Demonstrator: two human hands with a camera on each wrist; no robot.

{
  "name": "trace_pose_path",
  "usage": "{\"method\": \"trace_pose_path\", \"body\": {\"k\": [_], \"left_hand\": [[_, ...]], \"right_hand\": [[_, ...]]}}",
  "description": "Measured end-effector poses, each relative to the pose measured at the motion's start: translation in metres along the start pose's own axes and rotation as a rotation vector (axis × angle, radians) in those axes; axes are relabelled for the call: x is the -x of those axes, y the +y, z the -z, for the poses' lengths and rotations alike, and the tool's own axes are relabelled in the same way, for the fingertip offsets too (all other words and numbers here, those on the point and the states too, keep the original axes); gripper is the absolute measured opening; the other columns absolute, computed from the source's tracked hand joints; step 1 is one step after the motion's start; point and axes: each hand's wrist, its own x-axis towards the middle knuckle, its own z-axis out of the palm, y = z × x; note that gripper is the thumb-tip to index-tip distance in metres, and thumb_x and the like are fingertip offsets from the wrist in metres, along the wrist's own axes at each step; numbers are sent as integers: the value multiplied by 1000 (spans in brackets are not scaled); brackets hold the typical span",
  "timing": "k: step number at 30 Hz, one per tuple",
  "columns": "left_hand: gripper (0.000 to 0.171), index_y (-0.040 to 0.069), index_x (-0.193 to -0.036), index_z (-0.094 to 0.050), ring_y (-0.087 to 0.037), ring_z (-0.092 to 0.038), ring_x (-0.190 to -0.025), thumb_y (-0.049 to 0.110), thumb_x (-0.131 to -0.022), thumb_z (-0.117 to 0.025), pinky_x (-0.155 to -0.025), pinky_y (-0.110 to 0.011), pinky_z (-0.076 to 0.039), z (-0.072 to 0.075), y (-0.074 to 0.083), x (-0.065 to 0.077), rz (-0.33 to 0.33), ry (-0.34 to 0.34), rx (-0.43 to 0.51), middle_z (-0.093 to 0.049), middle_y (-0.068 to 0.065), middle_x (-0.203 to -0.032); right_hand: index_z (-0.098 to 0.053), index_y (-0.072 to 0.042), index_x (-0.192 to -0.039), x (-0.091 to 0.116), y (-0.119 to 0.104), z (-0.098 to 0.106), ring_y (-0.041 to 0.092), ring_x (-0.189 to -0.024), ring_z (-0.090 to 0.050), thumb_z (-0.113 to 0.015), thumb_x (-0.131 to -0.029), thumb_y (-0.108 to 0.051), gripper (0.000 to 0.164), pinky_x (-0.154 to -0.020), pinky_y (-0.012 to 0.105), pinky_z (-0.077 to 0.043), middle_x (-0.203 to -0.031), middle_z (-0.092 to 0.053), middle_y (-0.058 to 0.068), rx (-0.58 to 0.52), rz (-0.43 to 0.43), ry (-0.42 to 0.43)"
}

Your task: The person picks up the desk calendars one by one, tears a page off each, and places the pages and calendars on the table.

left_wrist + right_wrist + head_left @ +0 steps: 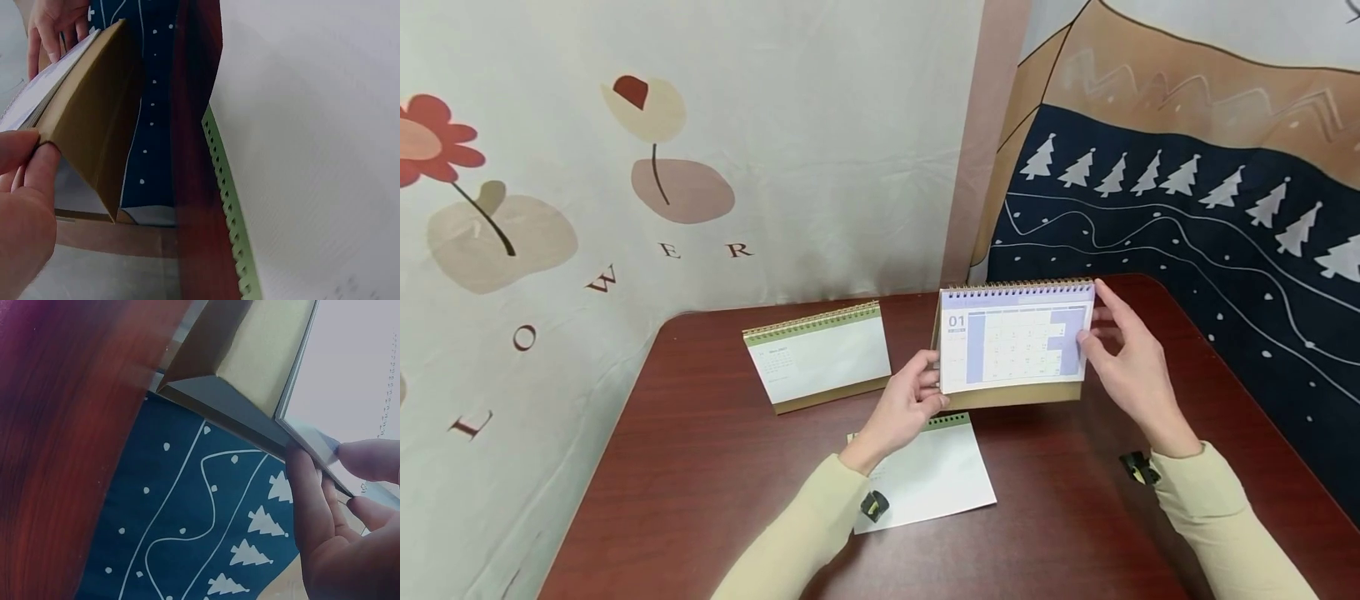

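Observation:
Both hands hold a purple-and-white desk calendar (1015, 342) with a gold spiral binding, its page marked 01. The left hand (907, 400) pinches its lower left corner, thumb in front and fingers behind. At the right side, the right hand (1131, 358) grips the edge, thumb on the page and fingers behind the card. In the left wrist view the brown folded card stand (94, 106) shows from its end. The right wrist view shows the stand's hollow underside (231, 403) and the right hand's fingers (306, 494) beneath the pages.
A second desk calendar (820, 354) with a green top band stands at the back left. A loose white sheet (932, 479) with a green punched edge lies in front, partly under the left forearm. The brown table (700, 500) meets a printed curtain (820, 150) behind.

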Motion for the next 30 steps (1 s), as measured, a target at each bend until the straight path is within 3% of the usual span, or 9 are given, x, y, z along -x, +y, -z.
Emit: {"method": "trace_pose_path", "body": {"k": [7,9,12,13,14,17,20,24,30], "left_hand": [[54,-1,-139,-42,-37,-68,-110,-18,-88,-53,-88,-31,-60,2,-4,1,42,33,118,-64,-28,-129],[55,-1,-140,-42,-35,-69,-109,-18,-88,-52,-88,-32,-60,2,-4,1,46,35,140,-63,-30,-128],[57,0,-140,-41,-30,-70,-105,-18,-88,-53,-88,-32,-60,3,-4,1,58,40,163,-63,-29,-128],[57,0,-140,-42,-28,-71,-103,-18,-88,-53,-88,-32,-60,3,-4,2,63,43,168,-63,-29,-128],[57,0,-140,-42,-26,-71,-101,-18,-88,-54,-88,-32,-60,3,-3,2,68,47,176,-64,-30,-128],[57,0,-140,-42,-21,-71,-98,-18,-87,-54,-88,-32,-60,3,-1,4,81,57,194,-64,-30,-127],[57,1,-140,-42,-19,-71,-97,-18,-87,-54,-86,-30,-60,2,0,5,86,60,205,-64,-31,-127],[57,1,-140,-42,-18,-71,-96,-18,-87,-54,-84,-27,-60,2,1,6,80,61,200,-64,-30,-127],[57,1,-139,-42,-23,-71,-98,-18,-87,-53,-86,-30,-60,2,0,6,73,62,187,-64,-29,-127]], "right_hand": [[-33,-24,-156,4,-5,-4,32,-123,-53,-60,-97,-15,66,-96,1,-40,-144,-48,17,32,28,46],[-36,-20,-155,6,-7,-7,35,-130,-48,-62,-95,-13,66,-109,19,-44,-150,-44,17,56,75,77],[-43,-13,-151,9,-11,-12,37,-136,-44,-66,-91,-8,65,-114,49,-42,-153,-44,16,114,177,134],[-45,-12,-150,10,-12,-14,36,-138,-43,-68,-89,-7,64,-115,47,-40,-153,-45,15,136,215,152],[-48,-10,-148,11,-14,-16,35,-140,-42,-69,-88,-7,63,-115,54,-38,-153,-46,14,155,250,165],[-54,-8,-143,15,-16,-24,33,-143,-42,-74,-86,-12,60,-121,43,-34,-151,-50,13,206,352,184],[-56,-8,-141,19,-19,-32,33,-144,-41,-70,-93,-33,56,-125,38,-27,-150,-52,14,242,453,175],[-55,-10,-142,23,-22,-41,36,-145,-39,-49,-98,-59,66,-127,43,-20,-150,-51,14,277,561,138],[-54,-16,-144,25,-25,-52,36,-149,-31,-41,-98,-66,69,-124,57,-19,-155,-46,11,338,635,71]]}}
